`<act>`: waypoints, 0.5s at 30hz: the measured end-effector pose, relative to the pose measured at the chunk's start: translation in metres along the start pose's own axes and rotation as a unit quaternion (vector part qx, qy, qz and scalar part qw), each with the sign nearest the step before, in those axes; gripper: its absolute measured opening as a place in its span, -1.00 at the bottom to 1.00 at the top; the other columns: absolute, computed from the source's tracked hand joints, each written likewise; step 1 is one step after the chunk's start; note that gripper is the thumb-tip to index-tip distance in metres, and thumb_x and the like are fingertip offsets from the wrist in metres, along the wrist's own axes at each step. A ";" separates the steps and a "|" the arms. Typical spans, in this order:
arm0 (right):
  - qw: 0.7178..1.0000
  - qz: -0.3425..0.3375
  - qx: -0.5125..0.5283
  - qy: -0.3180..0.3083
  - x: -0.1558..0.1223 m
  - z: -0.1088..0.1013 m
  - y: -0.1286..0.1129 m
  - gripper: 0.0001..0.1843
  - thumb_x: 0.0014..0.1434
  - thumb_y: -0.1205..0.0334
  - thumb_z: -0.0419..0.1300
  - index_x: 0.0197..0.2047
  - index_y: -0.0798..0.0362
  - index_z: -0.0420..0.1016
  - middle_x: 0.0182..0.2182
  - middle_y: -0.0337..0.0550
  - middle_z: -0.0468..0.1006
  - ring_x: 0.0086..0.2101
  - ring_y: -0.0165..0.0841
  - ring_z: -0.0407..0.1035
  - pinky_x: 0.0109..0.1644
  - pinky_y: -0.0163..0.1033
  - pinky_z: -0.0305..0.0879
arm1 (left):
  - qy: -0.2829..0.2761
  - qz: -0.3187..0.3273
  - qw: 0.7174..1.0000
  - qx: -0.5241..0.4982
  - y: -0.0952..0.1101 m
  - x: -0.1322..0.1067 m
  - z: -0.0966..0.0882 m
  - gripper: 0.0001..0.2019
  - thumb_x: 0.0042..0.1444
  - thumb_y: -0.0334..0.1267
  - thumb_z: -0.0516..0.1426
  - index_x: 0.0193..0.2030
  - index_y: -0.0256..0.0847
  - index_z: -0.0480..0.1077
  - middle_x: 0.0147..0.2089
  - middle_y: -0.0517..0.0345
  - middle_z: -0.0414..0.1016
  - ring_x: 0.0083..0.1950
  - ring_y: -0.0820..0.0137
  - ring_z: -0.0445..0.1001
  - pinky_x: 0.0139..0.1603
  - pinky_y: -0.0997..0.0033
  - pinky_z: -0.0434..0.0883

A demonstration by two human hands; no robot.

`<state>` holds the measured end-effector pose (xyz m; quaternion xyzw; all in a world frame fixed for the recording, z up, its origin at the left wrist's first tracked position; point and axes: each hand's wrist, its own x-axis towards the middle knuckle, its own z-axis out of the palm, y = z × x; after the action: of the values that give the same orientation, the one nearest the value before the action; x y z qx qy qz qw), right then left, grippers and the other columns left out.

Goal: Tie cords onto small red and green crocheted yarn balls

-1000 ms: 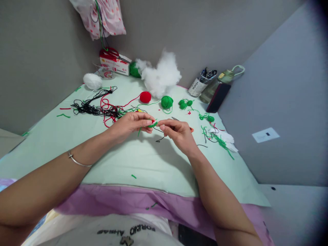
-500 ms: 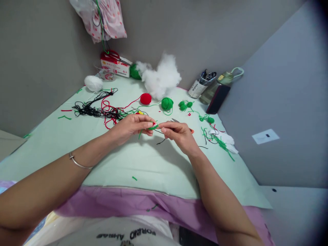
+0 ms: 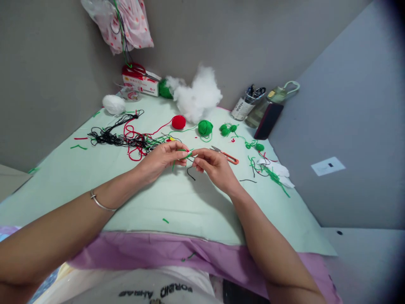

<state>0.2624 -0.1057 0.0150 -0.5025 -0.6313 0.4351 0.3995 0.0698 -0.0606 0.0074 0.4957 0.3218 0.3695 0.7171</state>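
Observation:
Between its thumb and fingers, my left hand (image 3: 164, 159) pinches a small crocheted piece (image 3: 189, 154) in green, white and red, largely covered by the fingertips. My right hand (image 3: 214, 165) is at the right edge of that piece, index fingertip against it and thumb bent in below. Whatever the right fingers grip is too small to make out. A black yarn end (image 3: 191, 174) dangles beneath the piece, between the hands. Just beyond the right hand lie orange-handled thread snips (image 3: 232, 158).
Left of the hands, black yarn (image 3: 110, 137) tangles with red and green strands. A red yarn ball (image 3: 179, 122), green yarn ball (image 3: 205, 128) and white stuffing (image 3: 198, 99) lie behind. Green scraps (image 3: 274, 179), a phone (image 3: 268, 121) and a pen cup (image 3: 243, 107) stand rightward.
Both hands have shifted slightly left, with the right hand lower on the piece. The snips show more fully now, and the black yarn end hangs further left.

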 end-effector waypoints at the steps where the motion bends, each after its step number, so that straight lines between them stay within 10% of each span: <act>1: 1.000 0.004 -0.001 -0.006 0.000 0.002 0.001 -0.77 0.23 0.17 0.20 -0.09 0.07 0.51 -0.44 -0.24 0.54 -0.45 -0.43 0.37 -0.32 -0.28 0.33 | 0.002 0.004 1.000 0.004 -0.002 0.001 -0.001 -0.74 -0.03 -0.16 0.39 -0.27 -0.23 0.51 -0.28 0.22 0.51 -0.33 0.47 0.49 -0.12 0.34 0.45; 15: 0.991 -0.083 -0.104 0.029 -0.001 -0.003 -0.005 -0.83 0.25 0.14 0.26 -0.22 0.04 0.63 -0.32 -0.14 0.58 -0.30 -0.37 0.41 -0.23 -0.26 0.29 | -0.035 -0.038 0.995 0.081 -0.013 0.003 -0.003 -0.68 -0.04 -0.14 0.38 -0.25 -0.23 0.41 -0.37 0.20 0.52 -0.30 0.39 0.53 -0.32 0.43 0.25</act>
<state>0.2642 -0.1072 0.0205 -0.4994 -0.7011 0.3174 0.3979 0.0721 -0.0594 -0.0056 0.5526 0.3437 0.2971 0.6988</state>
